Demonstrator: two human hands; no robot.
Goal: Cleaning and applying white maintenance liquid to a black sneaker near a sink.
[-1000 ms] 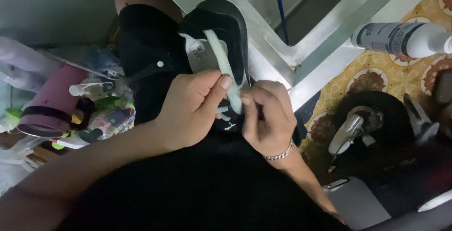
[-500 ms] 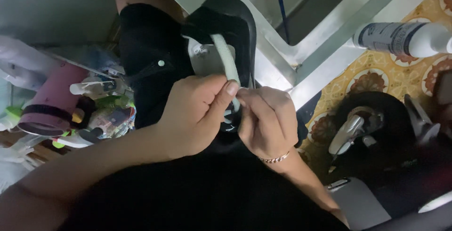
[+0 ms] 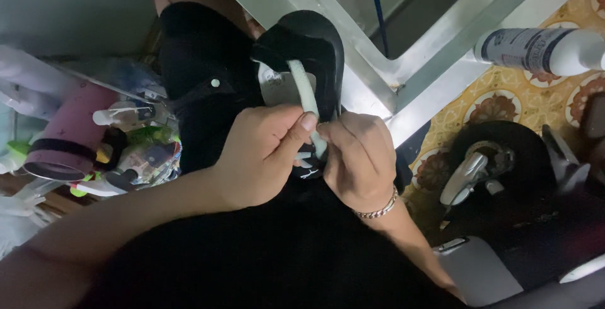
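Black shoe sits in my lap, just this side of the metal frame, toe toward the frame, and I place everything from it. A pale strip runs along its opening from near the toe back to my hands. My left hand is closed at the shoe's near end, thumb and forefinger pinching the strip's end. My right hand, bracelet at the wrist, is curled just beside it, fingers closed on the same strip, the two hands touching. Left of the shoe lies a pink cylinder among clutter. Right of it, beyond the frame, a white bottle lies on a patterned floor.
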